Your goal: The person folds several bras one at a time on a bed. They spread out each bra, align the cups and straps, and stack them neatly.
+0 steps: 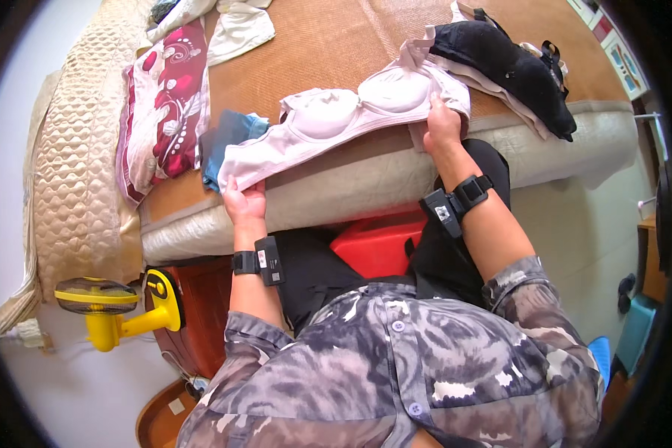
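A pale pink bra (325, 116) is stretched out sideways over the near edge of the bed, cups facing up. My left hand (245, 201) grips the end of its left band, thumb on top and fingers underneath. At the other end, my right hand (443, 128) pinches the band beside the right cup. Under the bra's left part lies a folded blue garment (218, 145). Just beyond its right end, a black bra (500, 63) rests on top of lighter-coloured ones, partly hiding them.
Folded red-and-white patterned cloth (179, 97) lies on the left of the bed's brown mat (317, 37), with white clothing (240, 31) behind it. A quilted cream cover (82, 164) hangs at far left. Below it is a yellow fan (119, 310). Something red (377, 243) shows between my legs.
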`<state>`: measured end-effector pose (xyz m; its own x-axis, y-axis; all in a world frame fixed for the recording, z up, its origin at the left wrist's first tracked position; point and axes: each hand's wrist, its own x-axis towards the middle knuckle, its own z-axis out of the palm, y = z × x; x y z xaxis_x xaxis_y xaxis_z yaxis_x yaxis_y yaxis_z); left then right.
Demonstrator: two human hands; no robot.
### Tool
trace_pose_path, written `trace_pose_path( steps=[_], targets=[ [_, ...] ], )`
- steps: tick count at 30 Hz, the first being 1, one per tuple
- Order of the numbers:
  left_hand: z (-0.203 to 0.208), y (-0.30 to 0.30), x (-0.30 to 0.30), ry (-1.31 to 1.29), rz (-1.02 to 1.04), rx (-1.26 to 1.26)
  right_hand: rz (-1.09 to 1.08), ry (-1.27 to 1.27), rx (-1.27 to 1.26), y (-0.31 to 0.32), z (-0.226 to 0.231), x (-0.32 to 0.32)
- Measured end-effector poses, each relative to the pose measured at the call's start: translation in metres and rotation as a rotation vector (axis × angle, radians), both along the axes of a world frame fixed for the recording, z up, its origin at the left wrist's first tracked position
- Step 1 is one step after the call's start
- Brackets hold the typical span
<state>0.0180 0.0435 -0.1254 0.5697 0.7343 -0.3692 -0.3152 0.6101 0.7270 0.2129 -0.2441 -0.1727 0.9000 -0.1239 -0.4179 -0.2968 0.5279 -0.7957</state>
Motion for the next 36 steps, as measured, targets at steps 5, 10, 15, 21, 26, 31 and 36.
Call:
trace_pose_path(
  steps=[5, 10, 15, 21, 26, 31, 36],
  targets=[
    [-0.002, 0.000, -0.028, 0.079, -0.338, -0.138, 0.656, 0.237, -0.220, -0.003, 0.052, -0.021],
    [0.017, -0.052, -0.029, 0.304, -1.017, 0.055, 1.465, 0.080, -0.187, 0.009, 0.060, -0.057],
    [0.046, -0.078, 0.025, 0.260, -0.979, 0.812, 1.029, -0.450, -0.279, 0.041, 0.081, -0.047],
    [-0.007, -0.078, 0.092, 0.364, -0.591, 1.731, 0.719, -0.942, -1.391, 0.051, 0.073, 0.004],
    [-0.029, -0.103, 0.129, 0.620, -0.606, 1.908, 0.835, -0.838, -1.796, 0.060, 0.011, 0.000],
    [-0.052, -0.105, 0.132, 0.835, -0.870, 2.039, 0.812, -0.849, -1.877, 0.060, -0.015, -0.009],
    [-0.064, -0.103, 0.129, 0.805, -0.835, 2.053, 0.858, -0.828, -1.927, 0.066, -0.018, -0.011]
  ],
)
